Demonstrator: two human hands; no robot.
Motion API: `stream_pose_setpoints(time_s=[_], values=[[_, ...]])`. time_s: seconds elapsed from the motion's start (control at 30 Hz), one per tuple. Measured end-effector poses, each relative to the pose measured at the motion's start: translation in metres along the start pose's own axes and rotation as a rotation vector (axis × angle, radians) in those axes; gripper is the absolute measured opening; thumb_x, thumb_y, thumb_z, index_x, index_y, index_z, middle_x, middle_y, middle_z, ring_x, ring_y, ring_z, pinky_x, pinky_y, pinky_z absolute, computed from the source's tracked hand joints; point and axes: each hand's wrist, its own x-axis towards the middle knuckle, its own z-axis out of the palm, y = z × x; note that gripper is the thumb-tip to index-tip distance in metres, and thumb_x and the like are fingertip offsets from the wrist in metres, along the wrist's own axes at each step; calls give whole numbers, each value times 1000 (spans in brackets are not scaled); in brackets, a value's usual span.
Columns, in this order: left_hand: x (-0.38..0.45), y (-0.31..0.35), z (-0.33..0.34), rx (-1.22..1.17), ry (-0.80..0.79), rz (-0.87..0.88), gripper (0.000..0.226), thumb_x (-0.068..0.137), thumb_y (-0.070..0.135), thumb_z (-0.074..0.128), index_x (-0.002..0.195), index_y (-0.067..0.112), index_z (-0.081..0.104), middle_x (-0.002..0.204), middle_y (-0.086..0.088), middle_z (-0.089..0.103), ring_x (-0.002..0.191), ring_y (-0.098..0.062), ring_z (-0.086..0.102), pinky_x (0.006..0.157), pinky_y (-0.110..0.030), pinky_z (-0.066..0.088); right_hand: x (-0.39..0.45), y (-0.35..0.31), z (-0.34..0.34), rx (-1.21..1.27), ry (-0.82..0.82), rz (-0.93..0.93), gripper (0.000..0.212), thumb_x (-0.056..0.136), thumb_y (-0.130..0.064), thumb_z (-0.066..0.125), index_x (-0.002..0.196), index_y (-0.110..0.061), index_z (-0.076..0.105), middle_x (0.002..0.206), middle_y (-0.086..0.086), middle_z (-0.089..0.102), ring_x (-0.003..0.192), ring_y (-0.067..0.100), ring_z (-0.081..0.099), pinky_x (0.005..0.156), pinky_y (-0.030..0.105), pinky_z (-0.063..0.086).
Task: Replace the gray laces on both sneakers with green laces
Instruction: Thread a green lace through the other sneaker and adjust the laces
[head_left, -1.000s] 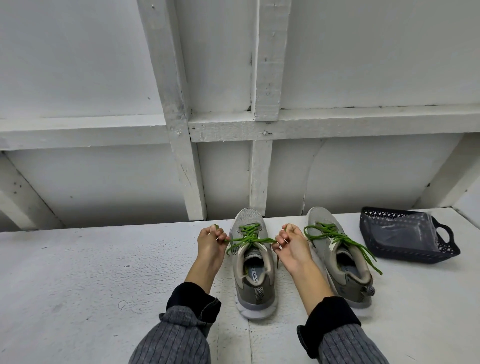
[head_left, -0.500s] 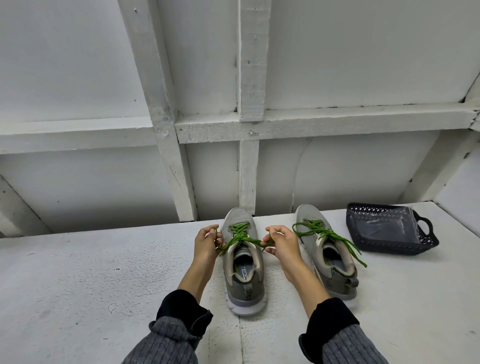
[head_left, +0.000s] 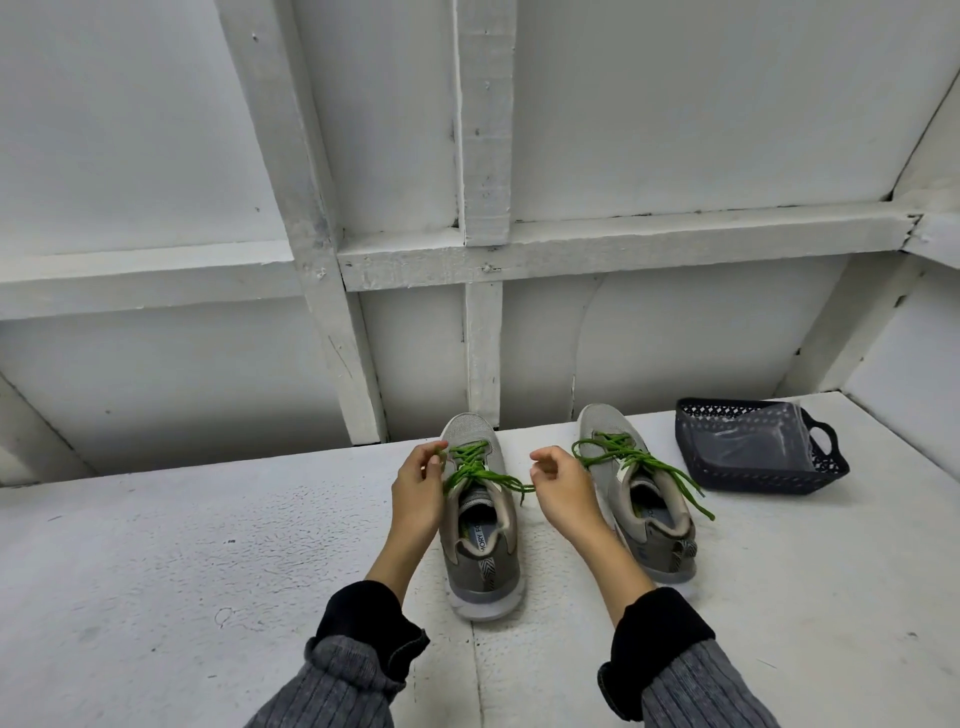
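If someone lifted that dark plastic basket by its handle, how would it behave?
Probably light: the dark perforated plastic basket has thin lattice walls and seems to hold only a clear plastic bag. It would likely stay fairly stiff, keeping its shape. Lifted by the single end handle, it may tilt, letting the bag slide. Pushed, its flat base should slide on the white surface rather than roll.

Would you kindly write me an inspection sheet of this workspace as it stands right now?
Surface: white painted bench top, rough, scuffed.
Job's things: two gray mesh sneakers, left one and right one, side by side, toes to the wall; green laces threaded on both, ends loose.
Clutter: dark perforated plastic basket holding a clear plastic bag.
Grippers: left hand pinches a lace end; right hand half open, a lace end runs to its fingers.
Cables: nothing seen.
Surroundings: white boarded wall with beams.
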Motion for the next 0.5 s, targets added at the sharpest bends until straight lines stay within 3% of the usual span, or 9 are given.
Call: stream_pose_setpoints(time_s=[0.1, 0.17, 0.23, 0.3, 0.37, 0.43, 0.5], values=[[-13, 3, 2, 315, 24, 244, 33, 96, 4, 44, 121, 17, 61, 130, -3, 49, 122, -18, 42, 103, -24, 31, -5, -5, -18, -355, 127, -85, 28, 94, -10, 51, 121, -9, 57, 121, 8, 57, 115, 25, 51, 93, 35, 44], [-26, 8, 3, 473, 31, 361, 32, 95, 8, 47, 121, 21, 60, 134, 3, 44, 122, -19, 34, 102, -26, 28, -11, -9, -34, -615, 246, -120, 32, 92, -10, 50, 124, -7, 53, 125, 12, 54, 117, 28, 47, 93, 40, 43], [-39, 10, 5, 619, 27, 443, 22, 94, 16, 50, 111, 23, 62, 125, 6, 48, 113, -19, 36, 92, -28, 29, -16, -9, -50, -769, 310, -33, 40, 91, -14, 51, 129, -4, 44, 132, 14, 49, 122, 30, 42, 97, 39, 39], [-50, 9, 7, 742, 24, 499, 10, 94, 27, 51, 98, 23, 60, 111, 6, 53, 99, -20, 40, 81, -30, 29, -22, -3, -62, -835, 253, 108, 47, 92, -22, 53, 133, -3, 40, 137, 15, 46, 127, 30, 40, 103, 38, 34], [-60, 6, 8, 826, 10, 536, 16, 94, 36, 49, 89, 23, 55, 100, 6, 57, 91, -20, 46, 77, -31, 31, -31, 8, -68, -919, 100, 181, 44, 92, -26, 55, 131, -8, 46, 133, 11, 52, 129, 27, 41, 107, 38, 29], [-68, 1, 8, 881, -22, 516, 23, 96, 43, 43, 84, 25, 53, 95, 8, 62, 92, -18, 52, 81, -34, 34, -42, 19, -71, -999, 7, 162, 39, 90, -19, 54, 129, -15, 50, 120, 6, 63, 125, 24, 48, 106, 38, 28], [-75, -2, 8, 967, -16, 508, 34, 96, 45, 36, 81, 26, 59, 91, 9, 67, 94, -18, 55, 82, -36, 33, -51, 24, -74, -997, 40, 111, 35, 90, -16, 55, 124, -17, 53, 112, 3, 67, 122, 22, 51, 106, 36, 27]])
